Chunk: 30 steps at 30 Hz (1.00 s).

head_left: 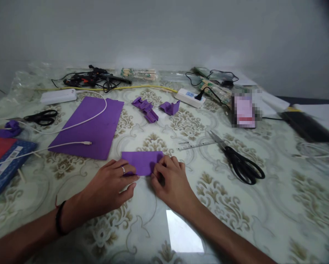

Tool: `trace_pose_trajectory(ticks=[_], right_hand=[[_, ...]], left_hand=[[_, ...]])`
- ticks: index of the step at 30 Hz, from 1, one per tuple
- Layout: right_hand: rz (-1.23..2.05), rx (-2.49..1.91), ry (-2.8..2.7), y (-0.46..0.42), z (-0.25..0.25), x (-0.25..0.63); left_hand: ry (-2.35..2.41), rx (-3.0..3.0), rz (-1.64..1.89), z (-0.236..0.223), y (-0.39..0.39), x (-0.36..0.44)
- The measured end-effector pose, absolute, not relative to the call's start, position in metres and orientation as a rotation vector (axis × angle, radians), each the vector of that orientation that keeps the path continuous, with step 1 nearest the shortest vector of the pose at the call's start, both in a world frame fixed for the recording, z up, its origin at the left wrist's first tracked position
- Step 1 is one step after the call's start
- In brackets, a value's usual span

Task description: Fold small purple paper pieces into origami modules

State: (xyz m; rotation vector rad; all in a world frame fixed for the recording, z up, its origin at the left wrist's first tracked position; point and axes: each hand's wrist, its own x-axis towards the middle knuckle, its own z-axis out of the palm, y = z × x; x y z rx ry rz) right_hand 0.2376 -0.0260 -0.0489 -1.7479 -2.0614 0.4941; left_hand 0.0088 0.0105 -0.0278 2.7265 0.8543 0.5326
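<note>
A small folded purple paper (141, 160) lies flat on the patterned table (214, 205) in front of me. My left hand (109, 187), with a ring on one finger, presses its fingertips on the paper's near left edge. My right hand (171, 181) has its fingers curled and pinched on the paper's near right corner. Both hands rest on the tabletop.
A large purple sheet (90, 126) with a white cable (71, 126) across it lies at left. Folded purple pieces (148, 108) sit further back. Black scissors (241, 163) and a clear ruler (196, 145) lie at right, another pair of scissors (42, 117) at left. A power strip (190, 97) and cables line the back.
</note>
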Motion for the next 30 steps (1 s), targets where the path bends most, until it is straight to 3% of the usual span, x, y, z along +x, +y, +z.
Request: trace_pose_trajectory(ticks=[18,30], right_hand=[[0.490,-1.816,-1.909,-0.034,-0.052,0.269],[0.769,-1.593,-1.847,0.014,-0.031,0.282]], left_hand=[[1.030,2.703,0.540,-0.029,-0.001,-0.031],[1.013,2.688,0.437,-0.020,0.005,-0.015]])
